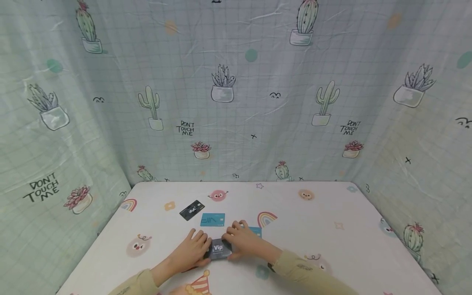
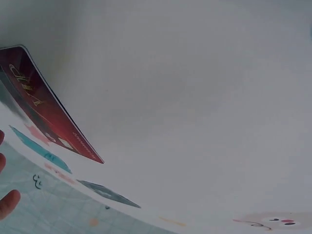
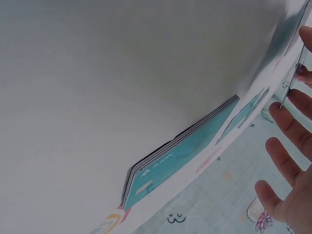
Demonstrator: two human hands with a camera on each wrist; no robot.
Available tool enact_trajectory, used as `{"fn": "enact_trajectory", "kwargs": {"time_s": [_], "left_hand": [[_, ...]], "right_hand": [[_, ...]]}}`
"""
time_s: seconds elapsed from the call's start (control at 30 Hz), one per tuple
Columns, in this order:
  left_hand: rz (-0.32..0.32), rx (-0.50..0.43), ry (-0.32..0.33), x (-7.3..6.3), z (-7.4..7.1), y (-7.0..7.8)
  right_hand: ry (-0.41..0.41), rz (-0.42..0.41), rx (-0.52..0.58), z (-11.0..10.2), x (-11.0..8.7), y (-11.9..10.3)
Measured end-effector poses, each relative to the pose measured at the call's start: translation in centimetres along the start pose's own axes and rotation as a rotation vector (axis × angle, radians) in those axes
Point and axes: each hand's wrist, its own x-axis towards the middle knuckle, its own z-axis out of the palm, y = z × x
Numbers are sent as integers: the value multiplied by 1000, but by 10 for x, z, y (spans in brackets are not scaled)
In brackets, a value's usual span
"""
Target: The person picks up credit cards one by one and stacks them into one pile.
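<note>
A dark grey card [image 1: 218,248] printed "Vip" is between the two hands, over the near middle of the table. My left hand [image 1: 192,250] grips its left side with curled fingers. On the opposite side my right hand [image 1: 244,241] holds the right edge; the right wrist view shows the card edge-on against those fingertips [image 3: 278,113]. Beneath the left hand lies a red card [image 2: 44,105], mostly hidden in the head view. A stack of cards with a teal one on top [image 3: 180,151] sits beside the right hand, partly covered by it in the head view.
Beyond the hands a teal card [image 1: 212,220] lies flat, and a black card [image 1: 192,210] lies at an angle to its upper left. The white table [image 1: 317,225] has printed cartoon pictures. A patterned curtain [image 1: 243,119] hangs behind it and along both sides.
</note>
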Motion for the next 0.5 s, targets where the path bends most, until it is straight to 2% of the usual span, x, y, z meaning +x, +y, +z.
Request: {"fn": "enact_trajectory", "kwargs": {"time_s": [0.13, 0.33, 0.5], "left_hand": [[2, -10, -3, 0, 1, 2], [17, 16, 52, 3, 2, 6], [20, 16, 58, 5, -1, 11]], "right_hand": [[23, -4, -22, 1, -4, 2], [68, -14, -35, 0, -13, 4], [77, -3, -26, 0, -20, 5]]}}
